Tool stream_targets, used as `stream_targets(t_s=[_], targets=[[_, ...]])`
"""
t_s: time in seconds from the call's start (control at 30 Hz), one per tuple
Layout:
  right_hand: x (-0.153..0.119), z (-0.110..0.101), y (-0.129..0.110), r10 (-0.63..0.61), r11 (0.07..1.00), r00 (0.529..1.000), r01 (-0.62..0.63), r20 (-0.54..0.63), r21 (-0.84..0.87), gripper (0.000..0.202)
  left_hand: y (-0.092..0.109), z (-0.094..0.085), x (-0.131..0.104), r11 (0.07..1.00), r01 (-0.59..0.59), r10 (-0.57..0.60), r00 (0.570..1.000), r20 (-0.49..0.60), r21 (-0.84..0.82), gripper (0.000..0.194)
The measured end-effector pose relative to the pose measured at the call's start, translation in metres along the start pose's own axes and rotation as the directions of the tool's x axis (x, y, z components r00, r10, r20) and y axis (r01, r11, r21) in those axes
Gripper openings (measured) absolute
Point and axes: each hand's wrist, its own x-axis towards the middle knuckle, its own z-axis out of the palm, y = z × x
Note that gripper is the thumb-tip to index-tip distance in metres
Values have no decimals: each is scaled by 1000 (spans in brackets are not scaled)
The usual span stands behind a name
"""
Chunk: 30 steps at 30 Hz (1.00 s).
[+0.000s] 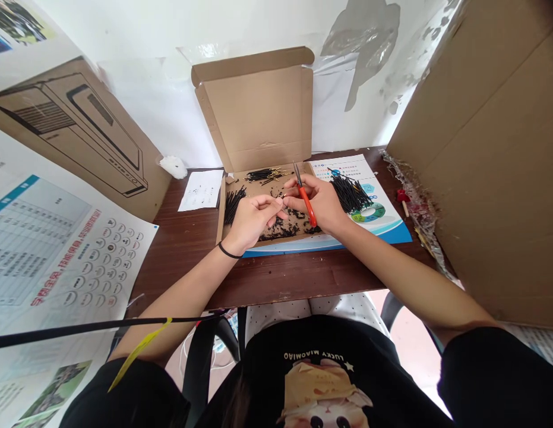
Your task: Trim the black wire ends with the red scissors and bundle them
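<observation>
My left hand [252, 221] is closed in a pinch over a shallow cardboard box [220, 220]; whatever is between its fingertips is too small to make out. The fingertips of my right hand [318, 202] meet it there, thumb and finger together. Lying across my right hand is a slim red-handled tool [308, 208] with a narrow, pointed metal end tilted up and away; its exact kind is unclear. Beneath my hands, short black scraps [287, 227] are scattered over the box floor. Thin black pieces with gold-coloured ends [265, 174] lie at the back of the box.
Black strips [234, 202] fill the box's left side, and a larger bundle [351, 193] rests on a printed sheet [383, 223] at right. The box lid [261, 113] stands open. A white paper [200, 190] lies left. Cardboard walls [490, 154] flank the brown table [276, 279].
</observation>
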Motion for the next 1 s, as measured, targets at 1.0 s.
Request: stream_targets(t_s=[1.0], targets=[[4,-5,9,32,998,998,-35,-58,-52,16,-8,-2,3,958,210,-194,976,98,-195,18]])
